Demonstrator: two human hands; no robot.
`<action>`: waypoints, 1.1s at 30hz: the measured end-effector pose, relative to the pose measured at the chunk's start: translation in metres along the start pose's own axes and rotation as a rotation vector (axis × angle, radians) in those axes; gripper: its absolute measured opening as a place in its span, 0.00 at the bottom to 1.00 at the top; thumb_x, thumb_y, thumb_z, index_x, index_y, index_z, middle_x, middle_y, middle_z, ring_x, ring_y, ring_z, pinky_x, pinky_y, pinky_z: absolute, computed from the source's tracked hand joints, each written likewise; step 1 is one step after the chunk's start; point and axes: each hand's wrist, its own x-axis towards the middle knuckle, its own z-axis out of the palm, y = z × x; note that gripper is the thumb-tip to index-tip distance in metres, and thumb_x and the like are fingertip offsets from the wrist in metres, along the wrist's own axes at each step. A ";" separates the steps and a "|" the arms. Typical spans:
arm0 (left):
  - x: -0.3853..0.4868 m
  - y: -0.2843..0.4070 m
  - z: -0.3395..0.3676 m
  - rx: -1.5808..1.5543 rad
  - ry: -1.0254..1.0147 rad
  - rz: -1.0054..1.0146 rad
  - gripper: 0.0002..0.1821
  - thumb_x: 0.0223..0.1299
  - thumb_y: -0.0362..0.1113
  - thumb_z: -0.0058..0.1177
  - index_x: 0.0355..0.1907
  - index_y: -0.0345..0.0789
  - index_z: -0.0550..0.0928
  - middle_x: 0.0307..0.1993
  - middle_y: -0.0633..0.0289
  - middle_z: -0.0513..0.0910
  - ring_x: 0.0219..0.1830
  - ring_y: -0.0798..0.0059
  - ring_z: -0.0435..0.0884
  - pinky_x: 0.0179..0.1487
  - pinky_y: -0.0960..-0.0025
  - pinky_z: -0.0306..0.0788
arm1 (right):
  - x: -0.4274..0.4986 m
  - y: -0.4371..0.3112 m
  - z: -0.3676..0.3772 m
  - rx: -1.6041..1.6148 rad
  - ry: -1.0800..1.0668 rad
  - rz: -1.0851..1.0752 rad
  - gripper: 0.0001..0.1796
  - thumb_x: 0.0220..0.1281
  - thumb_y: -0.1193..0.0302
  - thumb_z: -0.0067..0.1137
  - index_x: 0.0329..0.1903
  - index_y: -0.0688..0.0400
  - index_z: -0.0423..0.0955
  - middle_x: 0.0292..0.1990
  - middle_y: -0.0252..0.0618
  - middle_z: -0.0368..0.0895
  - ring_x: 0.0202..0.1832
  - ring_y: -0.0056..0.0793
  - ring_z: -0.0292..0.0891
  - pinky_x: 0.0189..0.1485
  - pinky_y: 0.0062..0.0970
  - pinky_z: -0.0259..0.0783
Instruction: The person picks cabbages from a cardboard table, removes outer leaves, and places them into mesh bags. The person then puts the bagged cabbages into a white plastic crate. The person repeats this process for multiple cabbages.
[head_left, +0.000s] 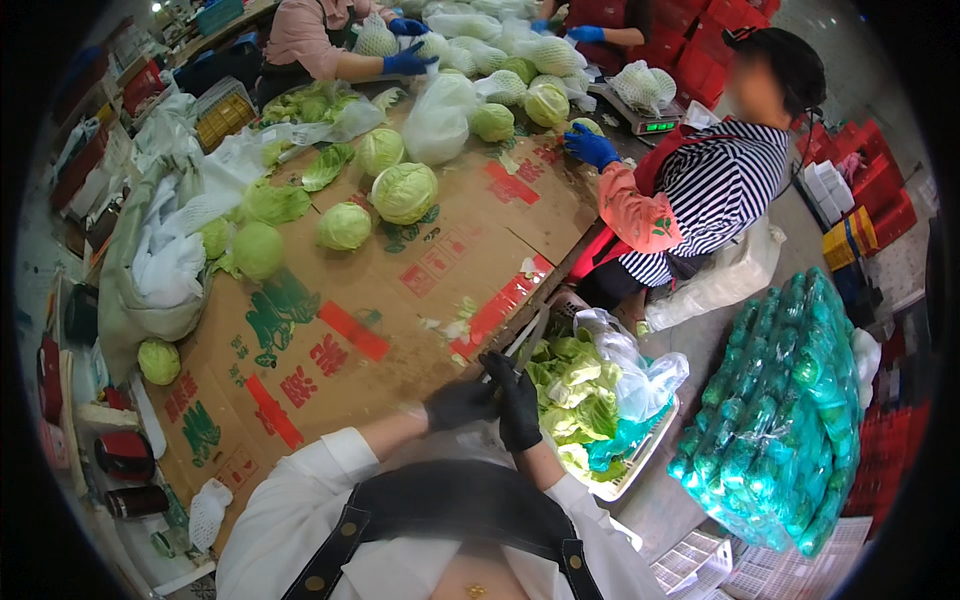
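My left hand (459, 403), in a black glove, is at the table's near edge, its fingertips meeting my right hand. My right hand (517, 409), also black-gloved, points away from me beside the table corner. A thin grey strip (534, 334) extends beyond its fingers; I cannot tell whether it is a blade or part of the crate, or whether I hold it. Right of my hands, a white plastic crate (637, 469) holds loose cabbage leaves (577, 390) and a clear plastic bag (634, 367). Trimmed cabbages (405, 193) lie farther off on the cardboard-covered table (420, 315).
A co-worker in a striped top (720, 180) sits at the right, one blue glove on a cabbage, near a digital scale (652, 120). Two other people work behind net-wrapped cabbages (472, 56). Green-netted bundles (772, 420) stand on the floor. A sack (142, 300) hangs at the left.
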 end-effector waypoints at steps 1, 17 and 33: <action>0.003 -0.011 -0.016 0.090 0.087 0.000 0.30 0.60 0.54 0.63 0.59 0.38 0.78 0.51 0.50 0.82 0.55 0.55 0.80 0.61 0.60 0.71 | 0.000 0.002 -0.003 0.008 0.026 0.060 0.23 0.73 0.60 0.53 0.60 0.64 0.73 0.52 0.39 0.83 0.51 0.26 0.79 0.50 0.25 0.73; 0.157 -0.067 -0.365 0.389 1.067 -0.323 0.59 0.31 0.62 0.77 0.69 0.40 0.66 0.62 0.51 0.74 0.64 0.54 0.73 0.66 0.56 0.68 | 0.008 0.022 -0.039 -0.052 0.241 0.131 0.26 0.75 0.55 0.49 0.61 0.63 0.73 0.47 0.44 0.85 0.45 0.31 0.80 0.47 0.29 0.73; 0.038 -0.072 -0.202 0.399 0.898 0.112 0.52 0.33 0.50 0.80 0.64 0.34 0.70 0.54 0.51 0.75 0.64 0.53 0.68 0.67 0.55 0.64 | 0.043 0.011 0.008 -0.076 0.077 0.118 0.24 0.70 0.57 0.56 0.59 0.61 0.76 0.43 0.35 0.86 0.30 0.18 0.75 0.30 0.21 0.70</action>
